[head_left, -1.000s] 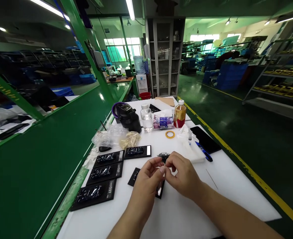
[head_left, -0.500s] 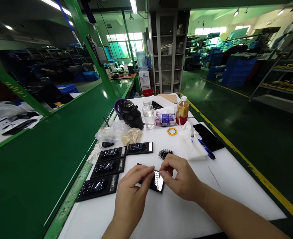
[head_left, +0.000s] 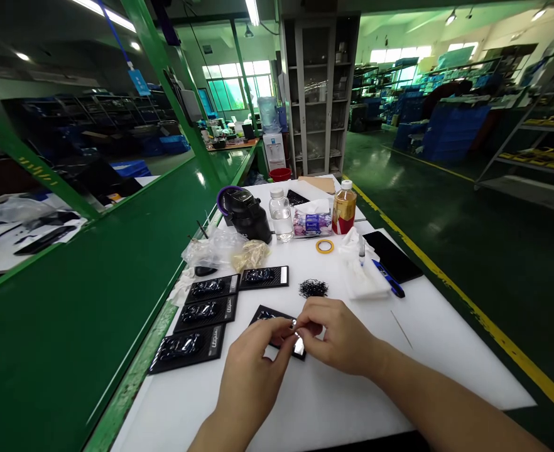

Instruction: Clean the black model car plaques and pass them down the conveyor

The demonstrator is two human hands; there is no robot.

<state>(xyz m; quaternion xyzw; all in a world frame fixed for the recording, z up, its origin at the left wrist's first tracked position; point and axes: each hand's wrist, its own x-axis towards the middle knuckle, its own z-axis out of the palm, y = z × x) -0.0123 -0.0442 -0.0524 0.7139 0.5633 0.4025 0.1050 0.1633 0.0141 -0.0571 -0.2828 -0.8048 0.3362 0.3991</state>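
Observation:
My left hand (head_left: 253, 370) and my right hand (head_left: 336, 336) meet over a black packaged card (head_left: 265, 314) lying on the white table (head_left: 352, 395). The fingertips of both hands are pinched together at the card's near right corner, on something too small to name. A small heap of black bits (head_left: 313, 288) lies just beyond my right hand. Left of the hands lie three more black packaged cards (head_left: 205, 309) in a column, and another black card (head_left: 264, 277) behind.
At the back stand a black kettle-like device (head_left: 244, 216), a clear bottle (head_left: 281, 216), a tissue pack (head_left: 311, 221) and an amber bottle (head_left: 343, 208). A yellow tape ring (head_left: 325, 245), white cloth (head_left: 362, 273), blue pen (head_left: 387, 279) and black phone (head_left: 392, 255) lie right. A green conveyor (head_left: 93, 276) runs left.
The view has shifted slightly. My hands have come lower and closer over the card, with the fingertips now pinched together at its corner.

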